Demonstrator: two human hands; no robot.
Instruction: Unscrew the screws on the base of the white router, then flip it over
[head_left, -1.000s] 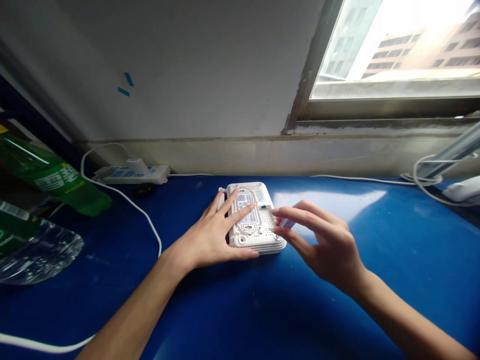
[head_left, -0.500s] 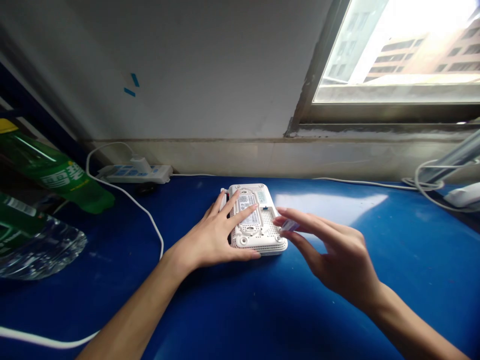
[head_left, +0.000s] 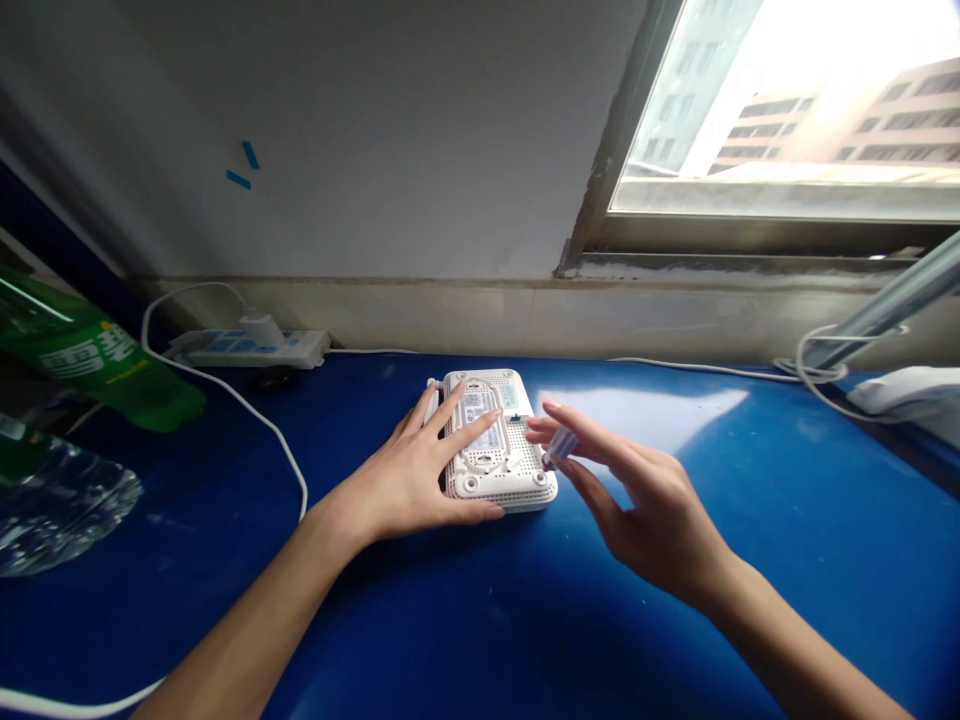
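Observation:
A white router (head_left: pixel 525 440) lies underside up, showing vent holes, labels, round feet and a recess at its right side. My left hand (head_left: pixel 401 475) rests on its left part, fingers spread over the labels and thumb along the near edge. Between the thumb and fingers of my right hand (head_left: pixel 637 490) is a small whitish-purple piece (head_left: pixel 561 446), held tilted over the router's right edge beside the recess. Its exact kind is unclear, and the fingers partly hide it. A small dark blue tab (head_left: pixel 515 418) shows at the recess's far end.
All this is on a blue tabletop (head_left: pixel 450 620). To the left are a green bottle (head_left: pixel 97 350), a clear bottle (head_left: pixel 67 505) and a white cable (head_left: pixel 255 410). A power strip (head_left: pixel 292 348) lies by the wall; a metal pole (head_left: pixel 885 300) with coiled cord stands right.
The whole view has shifted, so the scene sits further left. In my right hand the small piece has turned to a steeper tilt and shows more. My left hand stays on the router.

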